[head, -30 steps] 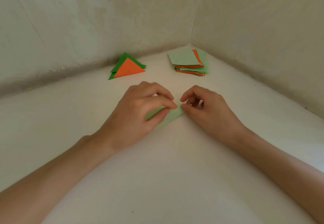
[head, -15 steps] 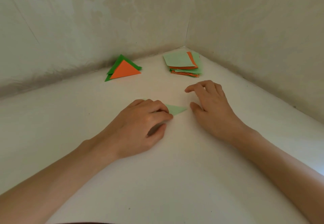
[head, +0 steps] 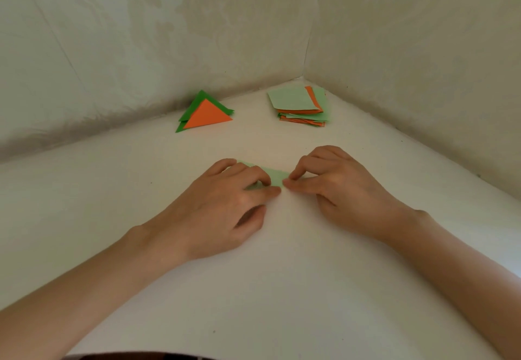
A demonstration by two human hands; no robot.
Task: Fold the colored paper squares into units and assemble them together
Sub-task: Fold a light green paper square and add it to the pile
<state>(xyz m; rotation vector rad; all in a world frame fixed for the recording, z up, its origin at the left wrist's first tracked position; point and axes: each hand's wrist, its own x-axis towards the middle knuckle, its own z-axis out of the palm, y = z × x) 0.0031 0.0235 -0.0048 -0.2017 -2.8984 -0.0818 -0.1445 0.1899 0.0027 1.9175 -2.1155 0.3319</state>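
- Pale green paper (head: 275,176): narrow folded piece, long axis running from far-left to near-right across the view, near-right end pointing at the right fingertips
- Flat on white table (head: 282,275), between the two hands, mostly hidden under left fingers; plain single colour, creases not readable
- Left hand (head: 225,207): bent fingertips pressing down on the piece, thumb apart on the table
- Right hand (head: 335,190): thumb and index pinching the near-right end, other fingers curled
- Farther back: folded orange triangle (head: 207,115) lying on a dark green one, near the wall; right of it, loose stack of squares (head: 298,105), pale green and orange, in the corner
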